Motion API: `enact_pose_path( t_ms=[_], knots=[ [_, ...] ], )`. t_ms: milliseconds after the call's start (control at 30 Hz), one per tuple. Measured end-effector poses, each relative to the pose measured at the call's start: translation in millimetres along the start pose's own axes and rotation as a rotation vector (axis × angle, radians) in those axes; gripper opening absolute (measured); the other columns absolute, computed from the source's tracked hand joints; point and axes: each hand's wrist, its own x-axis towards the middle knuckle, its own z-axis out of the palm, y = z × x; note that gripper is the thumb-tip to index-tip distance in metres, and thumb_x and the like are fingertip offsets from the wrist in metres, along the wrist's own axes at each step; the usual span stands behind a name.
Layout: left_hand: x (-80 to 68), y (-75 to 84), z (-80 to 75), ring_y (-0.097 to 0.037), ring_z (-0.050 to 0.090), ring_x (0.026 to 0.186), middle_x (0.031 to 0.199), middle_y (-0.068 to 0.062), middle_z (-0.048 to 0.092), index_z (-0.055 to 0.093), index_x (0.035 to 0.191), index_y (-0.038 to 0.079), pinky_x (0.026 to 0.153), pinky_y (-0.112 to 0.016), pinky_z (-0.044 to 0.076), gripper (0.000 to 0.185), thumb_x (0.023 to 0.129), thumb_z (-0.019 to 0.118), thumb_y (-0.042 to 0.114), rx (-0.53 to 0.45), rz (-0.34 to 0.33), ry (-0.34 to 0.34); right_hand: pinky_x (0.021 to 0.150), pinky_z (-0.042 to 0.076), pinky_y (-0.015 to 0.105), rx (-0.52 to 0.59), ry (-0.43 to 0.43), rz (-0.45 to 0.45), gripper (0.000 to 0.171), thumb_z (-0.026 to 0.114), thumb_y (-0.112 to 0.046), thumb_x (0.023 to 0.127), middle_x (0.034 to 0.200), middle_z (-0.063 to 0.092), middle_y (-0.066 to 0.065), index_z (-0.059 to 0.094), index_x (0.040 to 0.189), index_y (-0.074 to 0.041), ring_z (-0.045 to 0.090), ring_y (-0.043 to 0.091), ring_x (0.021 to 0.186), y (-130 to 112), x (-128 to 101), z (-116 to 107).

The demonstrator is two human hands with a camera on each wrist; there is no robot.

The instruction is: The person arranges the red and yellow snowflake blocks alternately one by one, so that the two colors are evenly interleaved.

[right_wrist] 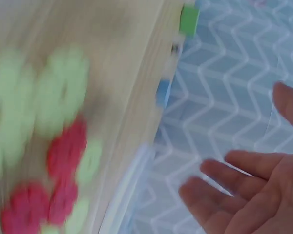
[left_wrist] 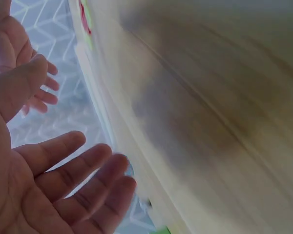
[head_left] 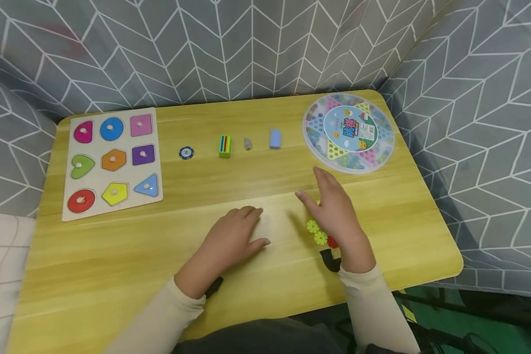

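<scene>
— So, where do your hands stand?
— Your right hand (head_left: 336,216) hovers edge-on beside the little gear pieces (head_left: 317,233), fingers straight and together, pinching nothing. Your left hand (head_left: 232,241) lies flat on the bench (head_left: 115,275), fingers relaxed.
— And the pieces?
— Bunched near the front edge, green and red (blurred in the wrist view). I'd say cup them from the side and sweep slowly, so none skitter off.

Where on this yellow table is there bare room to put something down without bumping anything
Bare wood lies along the near left, between the wooden shape puzzle board and the left hand, and along the right edge below the round plastic marble game box. It is crowded around the right hand, beside the small flower-shaped pieces.
</scene>
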Motion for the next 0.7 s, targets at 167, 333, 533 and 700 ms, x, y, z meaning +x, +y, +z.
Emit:
enact_pose_path(
  t_ms=[167, 333, 533, 700],
  knots=[
    [35.8, 21.2, 7.2, -0.031, 0.063, 0.117, 0.132, -0.013, 0.064, 0.06, 0.141, 0.002, 0.101, -0.044, 0.05, 0.061, 0.096, 0.075, 0.04, -0.062, 0.05, -0.091, 0.1, 0.049, 0.058, -0.001, -0.017, 0.099, 0.064, 0.066, -0.033, 0.103, 0.144, 0.052, 0.025, 0.047, 0.15, 0.006, 0.061, 0.045, 0.119, 23.0, 4.7, -17.2],
    [64.4, 44.2, 18.5, -0.026, 0.066, 0.111, 0.125, -0.009, 0.068, 0.065, 0.135, 0.005, 0.097, -0.039, 0.052, 0.051, 0.097, 0.075, 0.037, -0.04, 0.105, -0.147, 0.097, 0.05, 0.056, -0.036, -0.053, 0.129, 0.052, 0.07, -0.026, 0.101, 0.129, 0.062, 0.025, 0.058, 0.139, 0.008, 0.064, 0.042, 0.113, 39.2, 5.2, -20.8],
    [86.5, 64.6, 27.3, -0.022, 0.068, 0.096, 0.111, -0.004, 0.07, 0.073, 0.124, 0.011, 0.08, -0.037, 0.056, 0.039, 0.096, 0.074, 0.039, 0.039, 0.128, -0.175, 0.093, 0.051, 0.054, -0.049, -0.068, 0.157, 0.044, 0.071, -0.023, 0.1, 0.118, 0.067, 0.022, 0.064, 0.13, 0.007, 0.064, 0.038, 0.106, 50.4, -0.1, -22.5],
    [105.6, 73.6, 34.2, -0.02, 0.065, 0.081, 0.096, -0.002, 0.066, 0.074, 0.111, 0.013, 0.066, -0.036, 0.055, 0.032, 0.097, 0.073, 0.041, 0.082, 0.089, -0.164, 0.091, 0.053, 0.051, -0.033, -0.103, 0.189, 0.04, 0.071, -0.021, 0.1, 0.119, 0.068, 0.021, 0.066, 0.128, 0.006, 0.065, 0.036, 0.105, 55.5, -5.3, -22.2]
  ],
)
